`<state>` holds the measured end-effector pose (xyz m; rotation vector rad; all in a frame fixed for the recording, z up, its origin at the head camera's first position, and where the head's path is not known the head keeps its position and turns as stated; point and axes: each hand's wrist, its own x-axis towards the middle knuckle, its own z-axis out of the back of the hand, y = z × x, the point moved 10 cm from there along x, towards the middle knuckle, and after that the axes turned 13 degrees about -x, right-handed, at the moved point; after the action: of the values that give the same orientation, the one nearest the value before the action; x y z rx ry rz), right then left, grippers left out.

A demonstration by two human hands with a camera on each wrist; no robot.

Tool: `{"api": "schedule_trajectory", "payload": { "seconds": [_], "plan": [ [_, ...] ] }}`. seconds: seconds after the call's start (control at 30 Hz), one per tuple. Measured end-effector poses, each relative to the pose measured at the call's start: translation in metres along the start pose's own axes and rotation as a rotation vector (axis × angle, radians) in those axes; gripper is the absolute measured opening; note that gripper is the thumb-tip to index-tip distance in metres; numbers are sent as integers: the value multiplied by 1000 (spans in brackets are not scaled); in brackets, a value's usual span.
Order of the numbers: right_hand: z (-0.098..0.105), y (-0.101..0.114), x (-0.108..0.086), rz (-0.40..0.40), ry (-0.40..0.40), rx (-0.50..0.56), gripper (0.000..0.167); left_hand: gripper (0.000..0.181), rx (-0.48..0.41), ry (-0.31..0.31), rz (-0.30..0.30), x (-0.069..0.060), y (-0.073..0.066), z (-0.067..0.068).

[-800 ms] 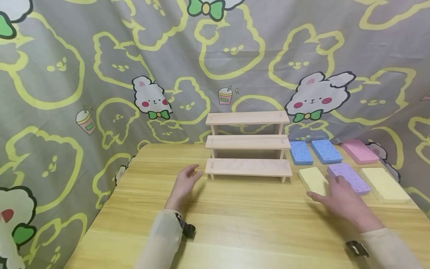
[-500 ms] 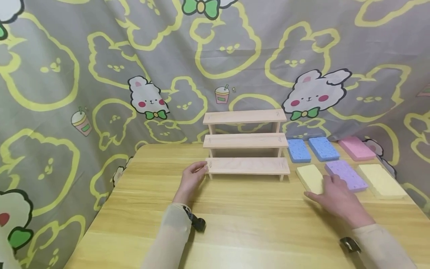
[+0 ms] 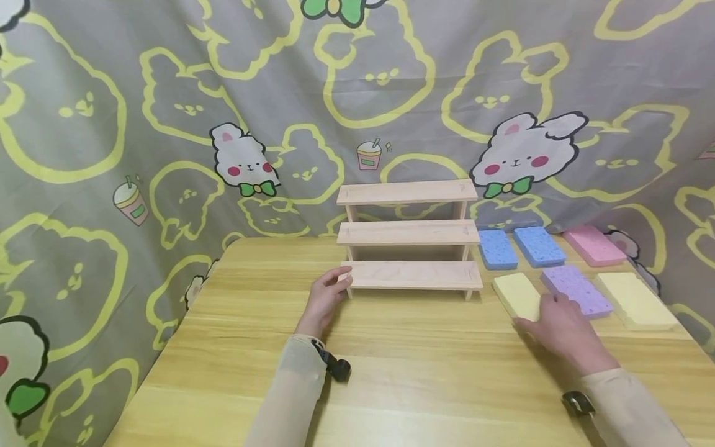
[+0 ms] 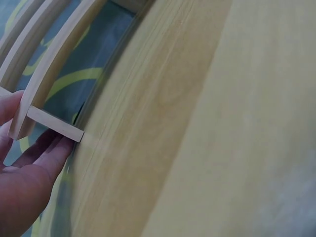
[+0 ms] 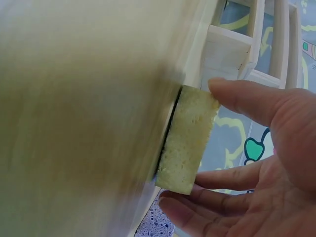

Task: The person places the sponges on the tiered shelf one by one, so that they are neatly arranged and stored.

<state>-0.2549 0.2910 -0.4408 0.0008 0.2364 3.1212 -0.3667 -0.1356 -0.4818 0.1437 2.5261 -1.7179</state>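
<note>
A three-tier wooden display stand [image 3: 410,273] rests at the back of the table. My left hand [image 3: 324,301] grips the left end of its lowest shelf; in the left wrist view the thumb lies over the shelf board [image 4: 42,74] and fingers reach behind the short leg [image 4: 55,123]. On the right, my right hand [image 3: 564,332] pinches the near end of a pale yellow sponge [image 3: 516,295]. The right wrist view has this sponge [image 5: 187,140] between thumb and fingers, close against the tabletop. A purple sponge [image 3: 578,290] lies just beyond that hand, partly covered by it.
Two blue sponges [image 3: 498,249] and a pink sponge [image 3: 594,245] lie along the back right. Another yellow sponge [image 3: 637,301] is at the table's right side. A patterned grey curtain [image 3: 313,74] hangs behind the wooden table [image 3: 424,379].
My left hand has moved right and forward from beside the stand to its lowest shelf and taken hold of it. The right hand has closed in on the near yellow sponge.
</note>
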Motion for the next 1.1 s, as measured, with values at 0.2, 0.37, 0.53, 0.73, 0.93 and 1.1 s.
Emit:
{"api": "schedule_trajectory", "payload": {
  "seconds": [0.2, 0.37, 0.53, 0.73, 0.93, 1.1],
  "plan": [
    [0, -2, -2, -9, 34, 18, 82, 31, -23, 6, 17, 1, 3, -2],
    [7, 0, -6, -1, 5, 72, 95, 33, -31, 14, 28, 1, 5, -1],
    [22, 3, -8, 63, -98, 144, 89, 35, -37, 23, 26, 0, 5, 0],
    [41, 5, -10, 165, -253, 213, 71, 34, -28, 14, 30, 0, 5, 2],
    [62, -2, -8, 187, -308, 219, 64, 32, -23, 1, 17, 1, 3, 2],
    [73, -16, -6, 140, -283, 269, 65, 33, -36, 9, 31, 2, 3, 3]
  ]
}}
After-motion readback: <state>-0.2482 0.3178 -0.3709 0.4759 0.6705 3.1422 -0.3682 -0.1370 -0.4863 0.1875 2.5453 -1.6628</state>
